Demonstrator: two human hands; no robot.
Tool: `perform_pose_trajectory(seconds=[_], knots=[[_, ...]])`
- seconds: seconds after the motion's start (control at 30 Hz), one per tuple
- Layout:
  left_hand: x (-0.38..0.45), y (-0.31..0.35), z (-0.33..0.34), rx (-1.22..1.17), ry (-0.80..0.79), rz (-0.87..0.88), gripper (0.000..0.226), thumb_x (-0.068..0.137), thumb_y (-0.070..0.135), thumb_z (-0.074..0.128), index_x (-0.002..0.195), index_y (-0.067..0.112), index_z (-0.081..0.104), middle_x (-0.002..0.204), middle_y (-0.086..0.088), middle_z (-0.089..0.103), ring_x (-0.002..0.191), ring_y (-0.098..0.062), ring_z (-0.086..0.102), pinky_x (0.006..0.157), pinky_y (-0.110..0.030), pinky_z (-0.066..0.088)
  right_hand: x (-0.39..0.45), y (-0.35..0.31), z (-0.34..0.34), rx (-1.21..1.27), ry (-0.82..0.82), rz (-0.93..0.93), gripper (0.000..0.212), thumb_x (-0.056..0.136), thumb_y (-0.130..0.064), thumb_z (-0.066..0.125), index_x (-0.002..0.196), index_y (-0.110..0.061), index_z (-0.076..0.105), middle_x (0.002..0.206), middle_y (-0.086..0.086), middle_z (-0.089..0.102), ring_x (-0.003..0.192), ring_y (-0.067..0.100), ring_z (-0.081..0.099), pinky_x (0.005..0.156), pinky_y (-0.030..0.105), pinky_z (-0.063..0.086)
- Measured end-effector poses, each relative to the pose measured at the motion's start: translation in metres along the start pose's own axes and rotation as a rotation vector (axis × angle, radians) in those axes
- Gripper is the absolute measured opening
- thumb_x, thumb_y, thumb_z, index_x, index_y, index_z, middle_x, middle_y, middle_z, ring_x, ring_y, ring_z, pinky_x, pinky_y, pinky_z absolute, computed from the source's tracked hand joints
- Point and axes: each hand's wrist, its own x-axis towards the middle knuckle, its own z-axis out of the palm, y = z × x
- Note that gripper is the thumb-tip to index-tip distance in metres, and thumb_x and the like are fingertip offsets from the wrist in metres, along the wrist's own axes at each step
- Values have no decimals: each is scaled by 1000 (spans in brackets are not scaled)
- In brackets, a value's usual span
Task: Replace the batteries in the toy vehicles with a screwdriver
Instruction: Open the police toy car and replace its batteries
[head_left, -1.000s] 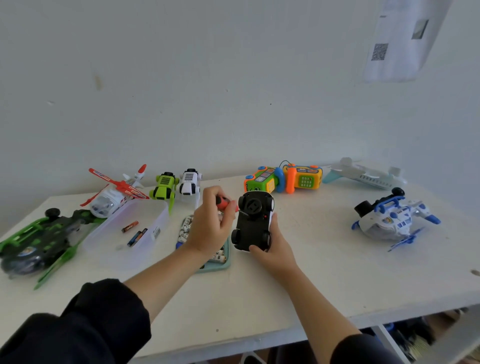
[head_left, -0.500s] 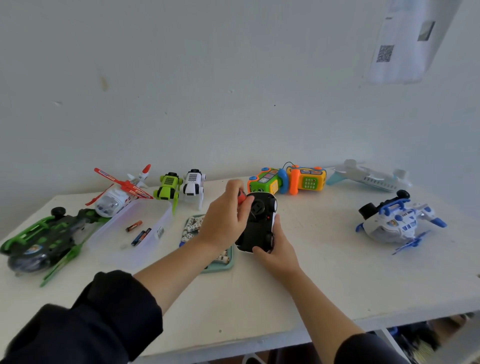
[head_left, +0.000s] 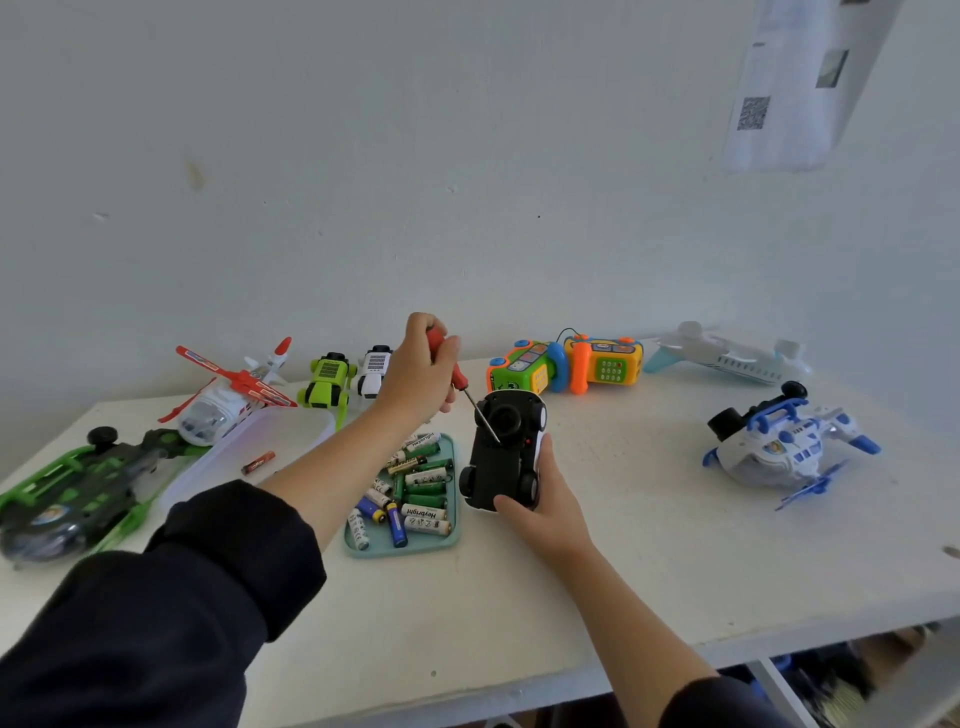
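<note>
- The right hand gripped the near end of the black toy car, fingers curled round its body, holding it belly-up and tilted on the white table just right of the teal tray.
- The left hand was closed round the red handle of the screwdriver; the metal shaft slanted down and to the right, its tip touching the car's black underside beside a round recess.
- The teal tray held a loose heap of batteries (mostly green-and-white, a few blue), lying just left of the car.
- A clear plastic box sat left of the tray, partly hidden by the left forearm, with an orange-and-black battery inside.
- Along the wall stood a red-and-white helicopter, a lime-green car, a white car, an orange-and-green toy and a pale toy aeroplane.
- A green-and-black helicopter lay at the far left, and a blue-and-white helicopter lay overturned at the right, well apart from the hands.
</note>
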Motion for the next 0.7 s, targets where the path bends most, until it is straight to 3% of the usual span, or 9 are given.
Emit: perform_pose_trajectory(seconds=[0.1,0.17,0.23,0.3,0.37,0.43,0.57,0.7], knots=[[-1,7,-2,31,163,112,6,100,17,40,102,13,38,68,-6,57,47,-6,55,50,-29,46,2,2,1,-21,7,-2,101,57,-45,55,148,-27,15,122,-5,59,109,10,58,84,31,52],[1,12,-6,204,244,280,6,98,14,38,102,11,41,65,-2,52,56,-16,55,56,-34,45,2,3,1,-19,7,-2,102,58,-42,57,149,-27,13,122,-5,58,109,9,58,85,34,52],[-2,19,-7,446,143,450,13,93,8,40,103,8,49,73,2,47,68,-20,46,64,-36,42,3,4,2,-12,11,-7,98,63,-35,62,149,-26,15,120,-7,59,108,8,59,84,32,53],[-12,20,-2,679,-148,506,20,90,4,42,105,9,55,92,-3,46,83,-20,46,70,-31,38,3,5,2,-5,21,-12,95,67,-26,66,149,-25,16,120,-9,60,107,5,60,83,28,51],[-25,11,7,889,-419,470,24,88,8,43,105,15,58,100,-4,47,93,-23,50,70,-28,35,2,5,3,3,29,-29,95,67,-24,67,148,-27,17,120,-7,60,108,7,60,84,31,52],[-38,-6,15,1025,-514,411,29,90,17,43,114,21,59,108,-4,51,100,-24,54,70,-29,37,1,5,4,3,38,-37,97,63,-32,65,148,-28,17,121,-3,59,107,13,60,84,39,54],[-50,-32,24,935,-415,184,33,94,29,44,124,19,55,111,-6,53,103,-27,55,79,-33,45,1,5,4,-16,47,-41,102,59,-40,58,150,-25,14,119,0,60,105,15,61,83,44,54],[-52,-35,28,759,-409,112,35,92,31,53,125,19,57,115,-5,52,107,-24,52,84,-33,45,2,5,5,-42,55,-48,92,59,-41,55,144,-29,23,114,2,62,99,18,63,80,46,53]])
